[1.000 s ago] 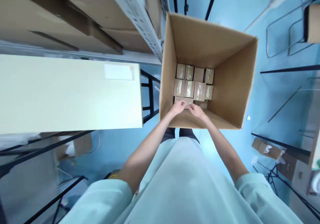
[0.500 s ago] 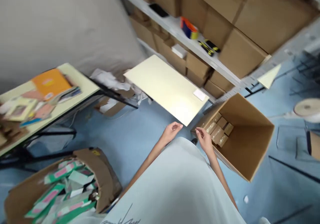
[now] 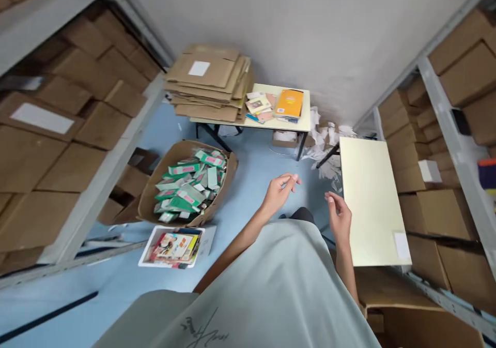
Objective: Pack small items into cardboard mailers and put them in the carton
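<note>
My left hand is held in the air in front of my body, its fingers curled and the thumb tip against them. No object shows in it. Level with it on the other side, my right hand has bent fingers with thumb and fingertips together, also with nothing visible between them. A gap over the blue floor separates the two hands. Just right of my right hand stands a pale yellow table with a small white card near its front corner; the hand looks close to its edge, but contact cannot be told.
To the left stand a large carton of green and pink packages and a white bin of printed booklets. The back table bears flattened cardboard and an orange booklet. Shelves of boxes flank both sides; an open carton is lower right.
My view has swung left, bringing the flattened cardboard, left shelves and booklet bin into sight. The pale table now lies right of my hands. Both hands stay raised, showing nothing held.
</note>
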### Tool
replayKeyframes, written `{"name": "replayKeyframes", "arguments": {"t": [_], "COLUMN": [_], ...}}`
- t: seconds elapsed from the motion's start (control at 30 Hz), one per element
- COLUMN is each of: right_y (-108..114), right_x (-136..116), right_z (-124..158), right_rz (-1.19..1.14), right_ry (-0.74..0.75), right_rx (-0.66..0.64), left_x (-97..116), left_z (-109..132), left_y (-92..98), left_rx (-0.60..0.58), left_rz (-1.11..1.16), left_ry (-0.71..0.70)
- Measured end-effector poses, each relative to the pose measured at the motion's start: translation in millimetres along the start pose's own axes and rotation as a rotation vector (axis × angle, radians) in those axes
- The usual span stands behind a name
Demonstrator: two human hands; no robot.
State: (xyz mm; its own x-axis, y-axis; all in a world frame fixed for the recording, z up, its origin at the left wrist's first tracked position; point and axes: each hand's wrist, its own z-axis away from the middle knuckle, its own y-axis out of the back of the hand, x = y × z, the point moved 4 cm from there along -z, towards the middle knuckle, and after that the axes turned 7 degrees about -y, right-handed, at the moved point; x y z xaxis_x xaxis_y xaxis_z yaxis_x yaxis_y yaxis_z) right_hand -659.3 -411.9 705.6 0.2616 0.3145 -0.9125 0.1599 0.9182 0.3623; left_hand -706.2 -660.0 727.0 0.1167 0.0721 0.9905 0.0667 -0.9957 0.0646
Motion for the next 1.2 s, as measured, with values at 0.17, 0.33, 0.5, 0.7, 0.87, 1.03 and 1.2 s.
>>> {"name": "replayKeyframes", "arguments": {"t": [0.17, 0.33, 0.5, 0.7, 0.87, 1.03, 1.2], "right_y": [-91.2, -170.8, -245.9, -318.7, -375.3, -451.8, -527.8], "right_x": [-34.2, -73.2, -124.3, -168.3, -177.1, -156.8, -132.6], "right_z": [-55.4, -128.1, -197.4, -263.0, -314.2, -362.5, -406.0], "right_rz": [0.051, 0.108, 0.112, 0.171, 0.231, 0.354, 0.469], "right_ry": [0.044, 0.088, 0.158, 0.246, 0.236, 0.095, -0.189], "right_rx": [-0.257, -0.457, -0.659, -0.824, -0.89, -0.939, -0.845], "left_x": [-12.9, -38.0, -49.1, -59.2, -78.7, -119.4, -178.0], "left_z": [-25.4, -52.3, -83.1, -122.1, -157.4, -214.0, -309.9], "left_y": [68.6, 122.5, 174.5, 203.1, 211.4, 236.5, 272.0], "left_rx": [0.259, 0.461, 0.706, 0.87, 0.853, 0.732, 0.455], "left_rz": [0.036, 0.048, -0.051, -0.083, -0.049, -0.041, -0.108], "left_ry": [0.054, 0.151, 0.198, 0.277, 0.364, 0.398, 0.393]}}
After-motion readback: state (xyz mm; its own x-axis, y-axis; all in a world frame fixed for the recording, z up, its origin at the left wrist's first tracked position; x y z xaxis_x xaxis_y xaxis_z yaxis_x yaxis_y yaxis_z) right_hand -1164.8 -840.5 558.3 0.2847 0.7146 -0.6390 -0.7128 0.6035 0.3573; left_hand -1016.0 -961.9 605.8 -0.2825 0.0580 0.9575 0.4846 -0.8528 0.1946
